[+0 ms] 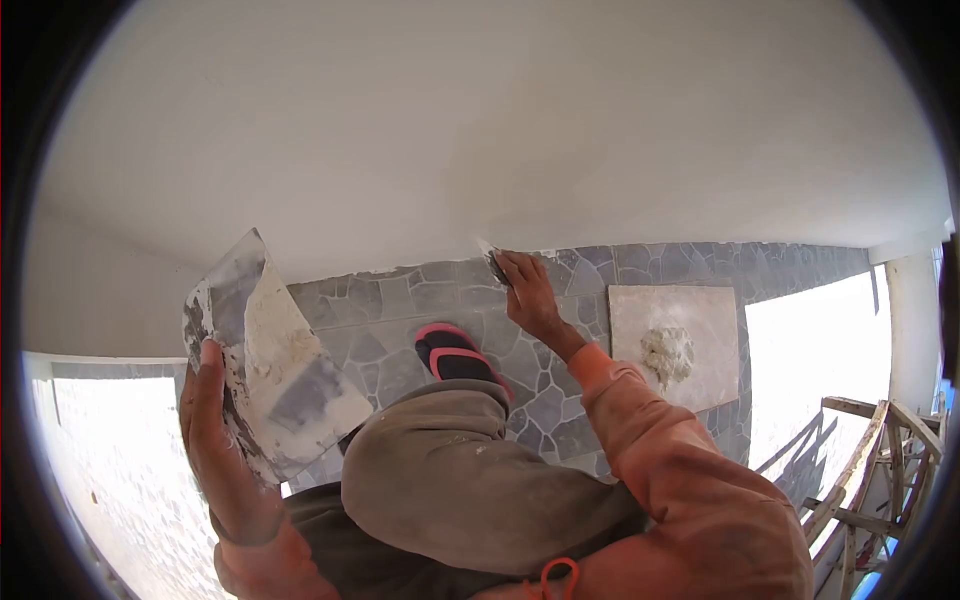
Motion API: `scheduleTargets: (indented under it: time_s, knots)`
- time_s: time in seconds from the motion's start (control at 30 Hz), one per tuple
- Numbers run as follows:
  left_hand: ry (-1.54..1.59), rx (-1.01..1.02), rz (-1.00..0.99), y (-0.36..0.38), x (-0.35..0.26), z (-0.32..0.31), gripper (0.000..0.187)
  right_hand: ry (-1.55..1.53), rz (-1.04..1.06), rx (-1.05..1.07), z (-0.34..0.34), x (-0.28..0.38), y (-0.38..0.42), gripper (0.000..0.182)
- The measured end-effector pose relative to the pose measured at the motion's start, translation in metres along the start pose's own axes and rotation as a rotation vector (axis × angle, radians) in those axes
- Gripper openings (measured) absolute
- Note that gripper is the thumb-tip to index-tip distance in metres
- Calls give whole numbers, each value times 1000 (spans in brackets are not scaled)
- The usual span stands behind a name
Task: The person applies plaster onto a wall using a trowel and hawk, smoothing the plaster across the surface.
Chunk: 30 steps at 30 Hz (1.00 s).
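My left hand [205,430] is closed around the edge of a wide metal plastering blade [300,400], its thumb lying on the near side. Pale putty [275,335] is smeared across the blade's face. Low at the white wall [330,150], my right hand [530,295] grips a small putty knife [492,262]. The knife's tip meets the wall just above the floor line; its handle is mostly hidden by my fingers. A darker, damp-looking patch [510,150] shows on the wall above it.
A square board [715,345] with a heap of putty [667,355] lies on the stone-patterned floor [550,385] at right. My sandalled foot [450,355] stands near the wall. Wooden framing [860,480] rises at the far right, beside a white column [912,330].
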<state>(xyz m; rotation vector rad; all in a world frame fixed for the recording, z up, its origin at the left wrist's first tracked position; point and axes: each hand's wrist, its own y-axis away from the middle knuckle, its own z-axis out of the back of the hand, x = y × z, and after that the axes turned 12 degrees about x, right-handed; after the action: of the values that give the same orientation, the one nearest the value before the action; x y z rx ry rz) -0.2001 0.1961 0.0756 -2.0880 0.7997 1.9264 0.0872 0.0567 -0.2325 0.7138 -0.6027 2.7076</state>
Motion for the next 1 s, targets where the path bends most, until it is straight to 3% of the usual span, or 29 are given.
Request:
scheduleTargets:
  time_s: [0.03,0.17,0.27,0.33,0.4,0.57,0.63,0.7,0.77,0.83,0.9,0.93,1.0]
  knots:
    - [42,-17,18,-1,1,-2,46,-132,-62,-28,-5,-6,13,53]
    - [-324,69,-156,3,15,14,45,-875,-910,-306,-13,-48,53,35]
    - [-493,74,-253,2,22,19,46,-1376,-777,-753,-25,-98,62,20]
    - [-391,84,-217,2,19,17,50,-410,-602,-398,-43,-146,89,30]
    - [-532,98,-295,3,25,22,53,83,-464,-215,-43,-154,91,37]
    - [-842,143,-400,3,30,33,57,91,-452,-268,-51,-145,67,41]
    - [-890,157,-416,2,30,34,57,-232,-646,-274,-84,-185,70,42]
    - [-857,149,-389,1,30,32,58,-286,-664,-237,-87,-197,66,44]
    - [-756,116,-342,2,29,29,59,-71,-508,-156,-65,-188,54,47]
    - [-701,90,-322,2,30,28,60,-888,-611,-281,-72,-227,48,50]
    - [-793,100,-351,3,29,29,61,-1232,-620,-284,-70,-238,47,48]
    - [-799,106,-357,3,28,29,61,-1163,-596,-231,-56,-227,41,45]
    - [-736,112,-350,3,27,25,57,-1329,-687,-286,-24,-200,25,39]
